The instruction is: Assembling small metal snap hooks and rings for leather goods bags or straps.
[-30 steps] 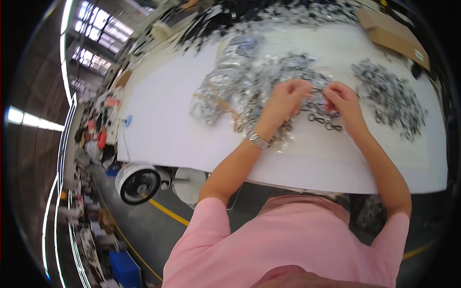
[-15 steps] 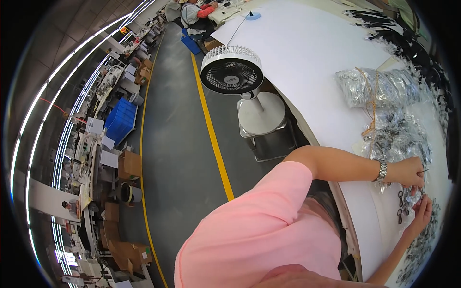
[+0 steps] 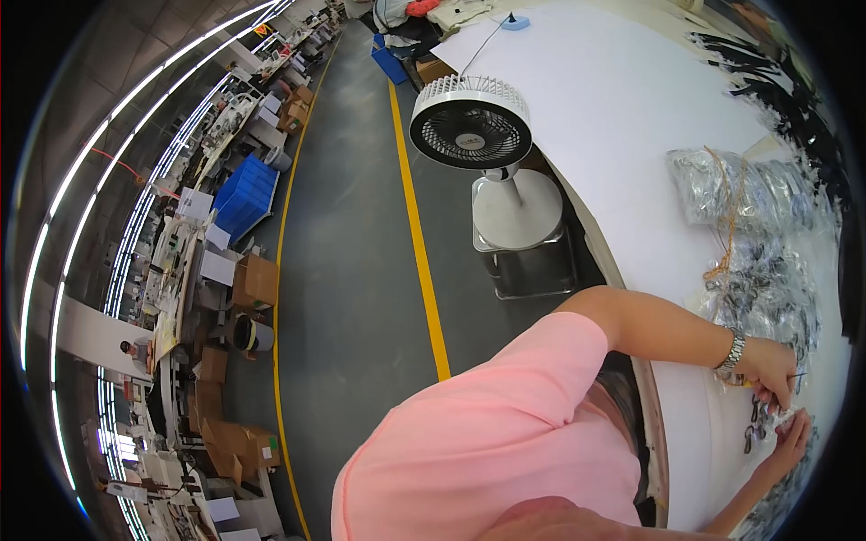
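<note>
My left hand (image 3: pixel 769 368), with a metal watch (image 3: pixel 732 350) on its wrist, is closed, and a thin dark stick (image 3: pixel 797 375) pokes out from its fingers. Just below it my right hand (image 3: pixel 792 442) is closed, fingertips pinched near a small whitish, shiny piece (image 3: pixel 784 420) that I cannot make out clearly. The two hands almost touch. Beside them on the white table lie several small dark loop-shaped parts (image 3: pixel 750 435). Past the left hand spreads a heap of clear plastic bags (image 3: pixel 767 284) with dark small items inside.
A larger bundle of clear bags (image 3: pixel 749 189) tied with orange string lies on the white table (image 3: pixel 613 135). Black straps (image 3: pixel 767 81) line its far side. A fan (image 3: pixel 472 135) stands left of the table edge. Across the aisle are a blue crate (image 3: pixel 245 197) and cardboard boxes (image 3: pixel 255 280).
The whole view has shifted, so the fan and table appear further right. Both hands stay close together over the small parts; the whitish piece now shows between them.
</note>
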The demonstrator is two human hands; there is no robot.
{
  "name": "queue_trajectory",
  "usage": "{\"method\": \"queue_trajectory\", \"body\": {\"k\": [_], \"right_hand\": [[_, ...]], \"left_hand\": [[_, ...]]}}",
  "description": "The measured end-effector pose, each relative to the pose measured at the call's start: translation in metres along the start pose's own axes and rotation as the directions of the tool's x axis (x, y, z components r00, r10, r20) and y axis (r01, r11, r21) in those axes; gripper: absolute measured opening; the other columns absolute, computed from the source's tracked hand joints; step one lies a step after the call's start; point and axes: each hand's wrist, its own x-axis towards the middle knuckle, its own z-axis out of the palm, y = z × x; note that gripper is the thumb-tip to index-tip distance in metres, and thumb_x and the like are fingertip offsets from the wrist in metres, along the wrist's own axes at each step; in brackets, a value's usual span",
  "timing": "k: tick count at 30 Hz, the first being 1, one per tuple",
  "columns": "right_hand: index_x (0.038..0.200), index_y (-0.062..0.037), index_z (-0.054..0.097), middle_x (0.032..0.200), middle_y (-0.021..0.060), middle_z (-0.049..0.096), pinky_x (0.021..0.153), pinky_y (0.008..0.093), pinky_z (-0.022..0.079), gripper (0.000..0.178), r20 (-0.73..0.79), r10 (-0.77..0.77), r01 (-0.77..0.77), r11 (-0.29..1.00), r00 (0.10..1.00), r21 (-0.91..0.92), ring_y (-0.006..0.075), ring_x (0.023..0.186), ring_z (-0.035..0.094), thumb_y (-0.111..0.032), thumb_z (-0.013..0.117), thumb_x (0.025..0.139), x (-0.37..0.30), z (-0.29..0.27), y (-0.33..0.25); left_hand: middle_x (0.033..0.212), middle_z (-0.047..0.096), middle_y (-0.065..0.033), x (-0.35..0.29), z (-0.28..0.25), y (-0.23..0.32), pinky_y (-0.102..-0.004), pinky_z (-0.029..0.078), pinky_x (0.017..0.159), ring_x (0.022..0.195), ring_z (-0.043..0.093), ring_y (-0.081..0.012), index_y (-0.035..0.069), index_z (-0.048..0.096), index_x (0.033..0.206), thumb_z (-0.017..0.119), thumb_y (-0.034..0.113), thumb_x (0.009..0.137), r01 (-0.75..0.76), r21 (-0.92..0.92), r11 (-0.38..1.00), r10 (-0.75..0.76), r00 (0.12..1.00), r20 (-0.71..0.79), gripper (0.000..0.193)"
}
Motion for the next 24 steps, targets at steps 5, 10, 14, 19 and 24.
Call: {"method": "queue_trajectory", "body": {"k": [5, 10, 14, 19, 24], "right_hand": [[0.125, -0.0086, 0.068, 0.095, -0.0066, 0.06, 0.075, 0.0178, 0.044, 0.028, 0.147, 0.185, -0.214, 0.954, 0.972, 0.21, 0.0031, 0.082, 0.054, -0.027, 0.067, 0.103, 0.034, -0.047, 0.044], [0.111, -0.0081, 0.066, 0.088, -0.0066, 0.055, 0.07, 0.0192, 0.044, 0.017, -0.088, 0.067, -0.068, 0.998, 0.994, -0.006, 0.0028, 0.077, 0.05, -0.022, 0.068, 0.101, -0.026, -0.024, -0.01], [0.103, -0.0066, 0.068, 0.083, -0.0046, 0.058, 0.07, 0.0223, 0.049, 0.015, 0.06, 0.066, -0.077, 0.975, 0.996, 0.208, 0.0044, 0.074, 0.055, -0.021, 0.069, 0.099, -0.043, 0.045, -0.061], [0.115, -0.0041, 0.072, 0.089, -0.0013, 0.067, 0.08, 0.0269, 0.054, 0.028, 0.12, 0.155, -0.194, 0.865, 0.981, 0.464, 0.0086, 0.078, 0.061, -0.028, 0.066, 0.101, -0.055, 0.049, -0.07], [0.117, -0.0012, 0.071, 0.097, 0.0032, 0.07, 0.082, 0.028, 0.055, 0.034, 0.221, 0.168, -0.259, 0.829, 0.961, 0.495, 0.0108, 0.081, 0.063, -0.031, 0.063, 0.104, -0.069, 0.044, -0.048]], "left_hand": [[0.067, 0.073, -0.0055, -0.001, 0.01, 0.004, -0.0248, 0.049, 0.049, 0.051, 0.061, -0.0083, -0.001, 0.075, 0.074, 0.076, 0.011, 0.08, -0.093, 0.012, 0.996, 0.094, 0.991, -0.094, 0.013], [0.061, 0.067, -0.0029, -0.016, 0.019, 0.026, -0.0253, 0.041, 0.046, 0.049, 0.054, -0.0069, 0.0, 0.075, 0.078, 0.073, 0.019, 0.084, -0.071, 0.107, 0.992, 0.068, 0.997, 0.036, 0.021], [0.079, 0.07, -0.0027, -0.033, -0.005, 0.031, -0.0213, 0.038, 0.046, 0.053, 0.052, -0.0045, 0.0, 0.074, 0.103, 0.07, 0.022, 0.096, 0.083, 0.145, 0.986, -0.082, 0.997, -0.01, 0.024], [0.082, 0.069, -0.0011, -0.031, 0.015, 0.044, -0.0173, 0.033, 0.045, 0.053, 0.05, -0.0018, 0.0, 0.07, 0.108, 0.068, 0.02, 0.1, 0.105, 0.069, 0.992, -0.102, 0.994, -0.042, 0.022], [0.08, 0.071, -0.0028, -0.022, 0.022, 0.036, -0.0186, 0.033, 0.044, 0.05, 0.047, -0.0019, 0.001, 0.07, 0.104, 0.065, 0.016, 0.101, 0.119, 0.15, 0.981, -0.111, 0.992, -0.066, 0.017]]}}
